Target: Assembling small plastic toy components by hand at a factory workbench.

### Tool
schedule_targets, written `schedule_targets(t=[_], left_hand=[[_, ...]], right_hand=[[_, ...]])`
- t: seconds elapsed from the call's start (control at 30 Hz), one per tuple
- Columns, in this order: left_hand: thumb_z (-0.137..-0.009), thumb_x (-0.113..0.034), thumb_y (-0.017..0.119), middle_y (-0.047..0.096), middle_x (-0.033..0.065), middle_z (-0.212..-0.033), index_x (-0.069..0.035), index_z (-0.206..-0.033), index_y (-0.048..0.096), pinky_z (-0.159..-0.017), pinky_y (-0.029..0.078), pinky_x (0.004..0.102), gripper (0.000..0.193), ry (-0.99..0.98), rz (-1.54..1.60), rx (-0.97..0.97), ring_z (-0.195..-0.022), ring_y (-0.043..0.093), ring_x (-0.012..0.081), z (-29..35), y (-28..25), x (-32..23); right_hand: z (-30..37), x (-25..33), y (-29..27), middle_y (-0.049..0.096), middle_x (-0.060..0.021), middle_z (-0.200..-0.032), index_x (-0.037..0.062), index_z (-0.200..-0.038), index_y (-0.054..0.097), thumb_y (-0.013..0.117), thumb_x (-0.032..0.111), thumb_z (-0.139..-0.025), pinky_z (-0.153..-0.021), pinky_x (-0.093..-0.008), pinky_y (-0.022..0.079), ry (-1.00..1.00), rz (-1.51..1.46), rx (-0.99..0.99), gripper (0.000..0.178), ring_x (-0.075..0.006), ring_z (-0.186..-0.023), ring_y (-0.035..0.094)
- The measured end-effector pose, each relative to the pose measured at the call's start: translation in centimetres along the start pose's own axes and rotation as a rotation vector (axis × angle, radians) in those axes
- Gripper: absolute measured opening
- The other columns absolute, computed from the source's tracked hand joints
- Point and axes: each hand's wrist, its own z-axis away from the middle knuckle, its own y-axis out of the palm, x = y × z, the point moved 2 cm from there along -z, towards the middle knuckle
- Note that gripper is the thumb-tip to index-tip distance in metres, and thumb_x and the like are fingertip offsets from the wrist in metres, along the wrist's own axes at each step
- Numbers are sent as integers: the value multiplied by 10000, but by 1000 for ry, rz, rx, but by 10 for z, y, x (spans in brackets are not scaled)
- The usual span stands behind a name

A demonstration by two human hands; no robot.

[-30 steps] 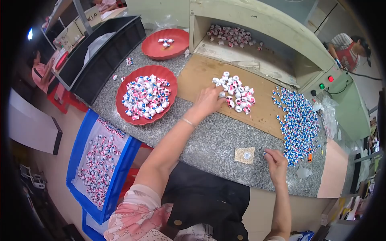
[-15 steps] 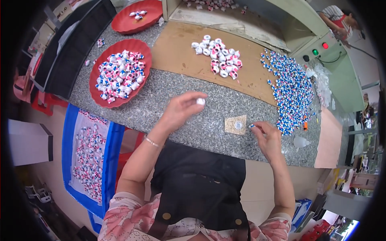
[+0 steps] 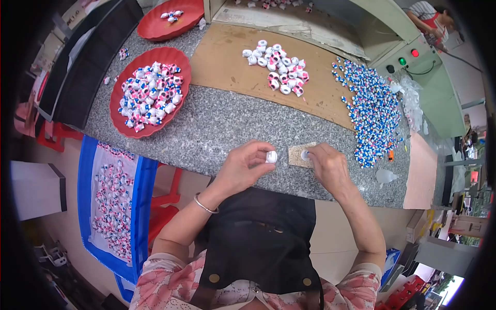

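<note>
Your left hand and right hand sit closer together than before. Left pinches a white piece, its end clear; right meets the speckled pad's dish, grip hidden, cannot tell. Beyond, pink-white pieces and blue-white pieces lie apart, presumably for easy reach.

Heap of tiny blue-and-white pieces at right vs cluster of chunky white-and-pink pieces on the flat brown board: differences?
Size: the heap's pieces are much smaller than the cluster's.
Colour: the heap shows much blue; the cluster shows white and pink.
Spread: the heap reaches onto the speckled grey countertop; the cluster lies on the brown board.
Shared: both are loose, unsorted-looking groups with white showing.
</note>
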Motion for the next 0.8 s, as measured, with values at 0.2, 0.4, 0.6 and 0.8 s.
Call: schedule_targets(t=[0.2, 0.4, 0.6, 0.8], left_hand=[[-810, 80, 698, 621, 84, -1063, 11, -1101, 621, -831, 575, 265, 310, 184, -382, -50, -968, 660, 151, -4, 20, 4], [-798, 69, 711, 630, 102, -1076, 3, -1084, 631, -808, 593, 280, 305, 297, -444, -78, -947, 673, 178, -11, 32, 15], [-803, 78, 705, 637, 112, -1090, 10, -1105, 644, -821, 591, 284, 314, 348, -416, -1, -953, 673, 183, -11, 44, 13], [-896, 25, 636, 666, 115, -1016, 55, -1157, 648, -735, 576, 266, 263, -17, -98, 341, -871, 685, 160, -12, 34, -4]], right_hand=[[6, 2, 1, 628, -157, -773, -2, -882, 660, 653, 14, -831, -622, -386, 527, 55, -63, 14, 53, -325, -696, 646], [23, 6, 4, 702, -62, -867, -14, -1003, 686, 673, 59, -896, -699, -259, 524, 666, -935, -143, 130, -111, -749, 644], [30, 25, 3, 693, -39, -869, -22, -1010, 678, 648, 39, -916, -731, -226, 522, 747, -1087, -40, 117, -93, -814, 645], [25, 37, -20, 700, -76, -835, 5, -939, 707, 699, 11, -851, -683, -276, 520, 168, -590, -39, 88, -143, -768, 663]])
